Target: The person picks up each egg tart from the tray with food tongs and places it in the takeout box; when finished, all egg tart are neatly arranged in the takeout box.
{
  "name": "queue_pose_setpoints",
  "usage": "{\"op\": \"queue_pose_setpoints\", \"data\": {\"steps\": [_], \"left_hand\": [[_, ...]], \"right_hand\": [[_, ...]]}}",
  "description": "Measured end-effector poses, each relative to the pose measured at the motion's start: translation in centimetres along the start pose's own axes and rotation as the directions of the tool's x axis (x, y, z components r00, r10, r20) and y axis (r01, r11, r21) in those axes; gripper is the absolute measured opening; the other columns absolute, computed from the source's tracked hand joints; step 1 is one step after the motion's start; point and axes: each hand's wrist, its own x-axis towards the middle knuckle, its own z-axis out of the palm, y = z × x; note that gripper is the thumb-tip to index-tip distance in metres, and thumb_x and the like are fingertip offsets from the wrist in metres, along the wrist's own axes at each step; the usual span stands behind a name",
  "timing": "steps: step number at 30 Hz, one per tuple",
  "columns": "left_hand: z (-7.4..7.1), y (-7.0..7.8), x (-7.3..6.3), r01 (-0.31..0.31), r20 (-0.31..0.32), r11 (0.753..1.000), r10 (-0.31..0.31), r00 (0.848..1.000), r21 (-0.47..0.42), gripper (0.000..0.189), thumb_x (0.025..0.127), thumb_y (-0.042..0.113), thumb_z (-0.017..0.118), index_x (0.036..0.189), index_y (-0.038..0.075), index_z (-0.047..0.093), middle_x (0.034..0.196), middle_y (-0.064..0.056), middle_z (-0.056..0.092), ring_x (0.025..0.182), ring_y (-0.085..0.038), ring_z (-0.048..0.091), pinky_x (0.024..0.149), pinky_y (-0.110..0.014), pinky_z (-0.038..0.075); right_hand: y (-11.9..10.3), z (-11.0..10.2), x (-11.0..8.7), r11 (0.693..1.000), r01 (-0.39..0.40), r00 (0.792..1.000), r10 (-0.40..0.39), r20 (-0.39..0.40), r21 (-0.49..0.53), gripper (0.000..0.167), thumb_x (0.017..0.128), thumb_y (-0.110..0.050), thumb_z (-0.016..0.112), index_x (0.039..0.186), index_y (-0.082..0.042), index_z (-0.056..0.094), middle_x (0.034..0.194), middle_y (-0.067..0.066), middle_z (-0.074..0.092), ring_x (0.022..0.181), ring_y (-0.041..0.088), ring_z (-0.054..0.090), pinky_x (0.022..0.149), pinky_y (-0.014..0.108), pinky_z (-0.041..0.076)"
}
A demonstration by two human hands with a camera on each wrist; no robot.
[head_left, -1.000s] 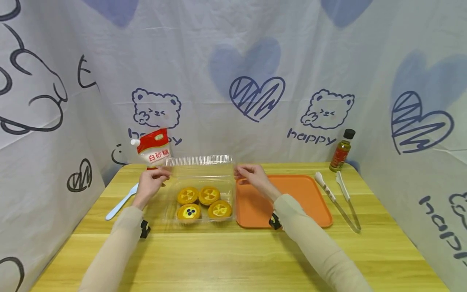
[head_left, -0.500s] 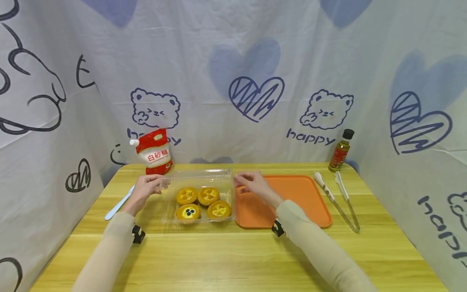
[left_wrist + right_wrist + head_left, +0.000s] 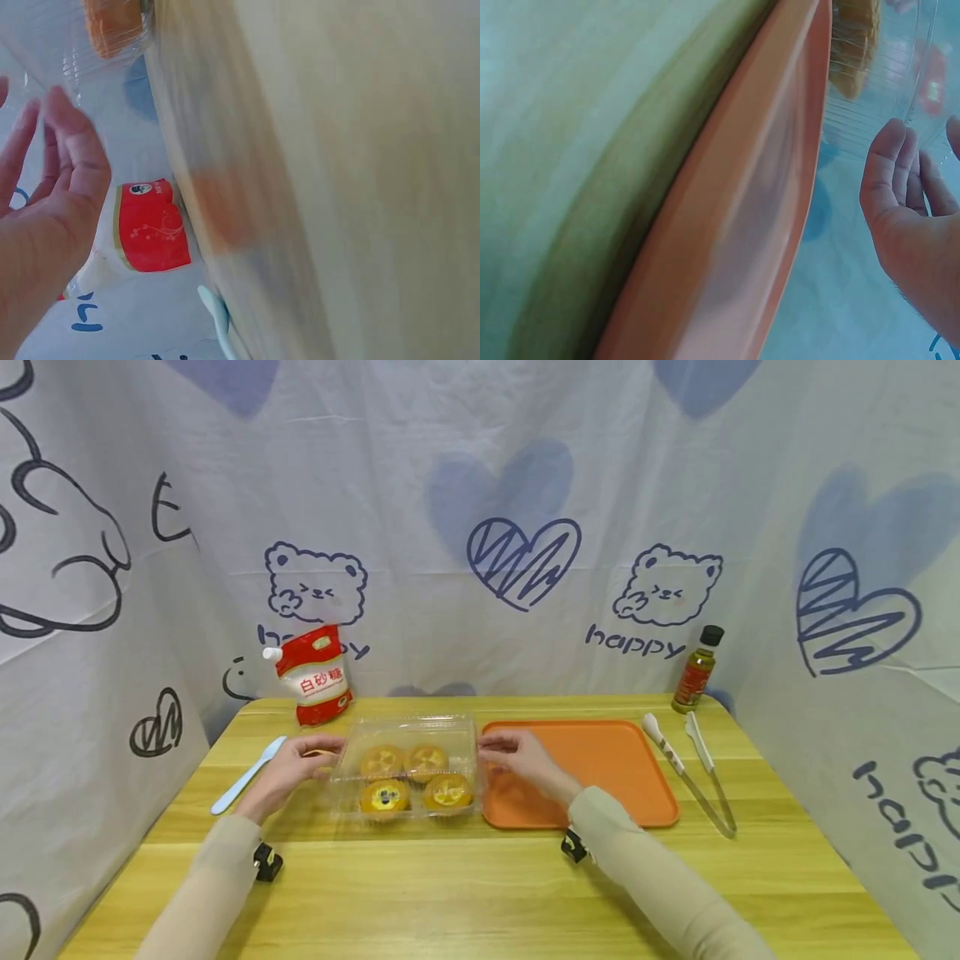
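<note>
A clear plastic clamshell box (image 3: 408,806) stands on the table, with several round golden egg tarts (image 3: 384,795) in it; one carries dark blue berries. Its hinged lid (image 3: 416,731) leans down over the tarts, part-way lowered. My left hand (image 3: 296,764) holds the lid's left edge between thumb and fingers. At the opposite edge, my right hand (image 3: 525,762) holds the lid the same way, above the orange tray's (image 3: 600,772) left side. In the left wrist view the fingertips (image 3: 64,105) meet the clear plastic; the right wrist view shows fingertips (image 3: 891,135) against the lid's edge.
Behind my left hand stands a red and white sugar pouch (image 3: 318,681). A pale blue plastic knife-like utensil (image 3: 247,777) lies left of that hand. Metal tongs (image 3: 701,785) with white tips lie right of the tray, and a black-capped oil bottle (image 3: 696,672) stands at the back right.
The lid has swung down from nearly upright to over the tarts. My left hand has moved down and slightly left with it, and my right hand has dropped a little.
</note>
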Motion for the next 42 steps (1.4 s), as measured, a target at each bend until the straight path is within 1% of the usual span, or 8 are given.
{"op": "queue_pose_setpoints", "data": {"steps": [8,14,18,22,25,28,33,42], "left_hand": [[-0.4,0.0,-0.9,0.003,0.124,0.999,-0.009,0.992,0.049,0.059,0.093,0.015,0.065,0.146,0.002,0.042,0.145,-0.025,0.043,0.111,-0.014,0.056,0.085,-0.034,0.054],[-1.0,-0.1,-1.8,0.063,0.231,0.998,-0.067,0.971,0.021,0.069,0.091,0.01,0.065,0.152,0.013,0.033,0.136,-0.023,0.048,0.11,-0.019,0.057,0.084,-0.034,0.055],[-1.5,-0.1,-2.2,0.091,0.366,0.992,-0.055,0.929,-0.082,0.081,0.09,0.003,0.063,0.156,0.015,0.019,0.115,-0.014,0.057,0.095,-0.017,0.063,0.081,-0.034,0.057],[-1.8,-0.2,-2.3,0.1,0.506,0.975,0.015,0.862,-0.199,0.088,0.092,-0.005,0.057,0.158,0.014,0.002,0.097,-0.007,0.064,0.085,-0.018,0.065,0.079,-0.036,0.058],[-1.8,-0.2,-2.3,0.132,0.574,0.961,0.032,0.818,-0.242,0.091,0.094,-0.008,0.053,0.157,0.017,-0.008,0.094,-0.007,0.067,0.086,-0.021,0.067,0.08,-0.037,0.059],[-1.7,-0.1,-2.3,0.171,0.605,0.953,0.016,0.796,-0.25,0.096,0.095,-0.007,0.053,0.156,0.022,-0.014,0.094,-0.009,0.067,0.089,-0.026,0.069,0.083,-0.039,0.059],[-1.5,0.2,-2.4,0.204,0.615,0.943,0.001,0.788,-0.262,0.1,0.094,-0.009,0.054,0.155,0.024,-0.017,0.093,-0.008,0.064,0.092,-0.03,0.069,0.086,-0.04,0.058],[-1.3,0.2,-2.2,0.175,0.593,0.957,-0.005,0.805,-0.23,0.104,0.09,-0.009,0.06,0.156,0.023,-0.015,0.089,-0.006,0.063,0.086,-0.027,0.07,0.079,-0.035,0.059]], "right_hand": [[0.3,0.3,-1.0,0.997,-0.014,1.0,0.013,-0.01,-0.079,0.036,0.088,-0.01,0.072,0.123,-0.002,0.067,0.111,0.016,0.068,0.089,0.015,0.065,0.074,0.03,0.058],[0.2,0.3,-2.3,0.997,-0.055,0.993,0.059,0.102,-0.047,0.051,0.087,-0.014,0.074,0.135,-0.006,0.058,0.124,0.017,0.06,0.096,0.021,0.065,0.076,0.037,0.059],[-0.1,0.4,-3.1,0.992,-0.126,0.976,0.121,0.183,0.019,0.064,0.086,-0.01,0.074,0.144,-0.013,0.046,0.121,0.017,0.058,0.088,0.022,0.067,0.075,0.039,0.06],[-0.4,0.6,-3.7,0.976,-0.188,0.956,0.157,0.246,0.109,0.076,0.087,-0.001,0.071,0.151,-0.016,0.033,0.11,0.018,0.06,0.081,0.024,0.069,0.075,0.04,0.061],[-0.5,0.9,-3.9,0.964,-0.217,0.947,0.17,0.271,0.154,0.081,0.088,0.001,0.068,0.154,-0.017,0.025,0.105,0.017,0.062,0.082,0.026,0.07,0.076,0.041,0.061],[-0.5,1.2,-4.0,0.953,-0.24,0.943,0.184,0.279,0.184,0.083,0.089,0.004,0.066,0.154,-0.018,0.021,0.105,0.016,0.06,0.084,0.028,0.07,0.077,0.043,0.06],[-0.6,1.5,-4.0,0.946,-0.25,0.942,0.188,0.279,0.206,0.084,0.088,0.007,0.065,0.153,-0.018,0.019,0.103,0.016,0.058,0.084,0.029,0.07,0.079,0.043,0.06],[-0.9,1.9,-4.2,0.946,-0.258,0.942,0.202,0.267,0.198,0.087,0.088,0.009,0.065,0.154,-0.019,0.016,0.105,0.018,0.056,0.083,0.031,0.069,0.073,0.038,0.061]]}}
